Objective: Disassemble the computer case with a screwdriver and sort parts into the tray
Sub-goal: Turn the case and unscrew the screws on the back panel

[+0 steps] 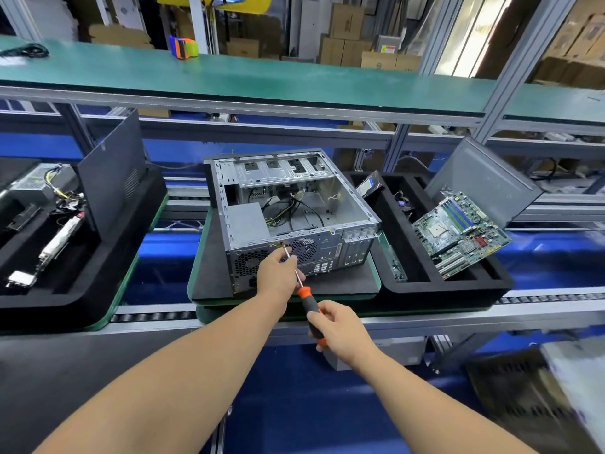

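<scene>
Right hand (340,326) wraps the screwdriver (309,304) handle, a closed grip. Ahead of that grip, the left hand (278,270) pinches the shaft by the computer case (294,208) rear edge. Right of the grip sits the tray (458,283), motherboard (458,231) tilted inside, room between.

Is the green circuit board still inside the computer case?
No, the circuit board lies in the black tray to the right of the computer case.

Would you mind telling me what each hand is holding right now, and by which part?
The right hand grips the screwdriver by its orange-and-black handle. The left hand steadies its metal shaft near the tip.
</scene>
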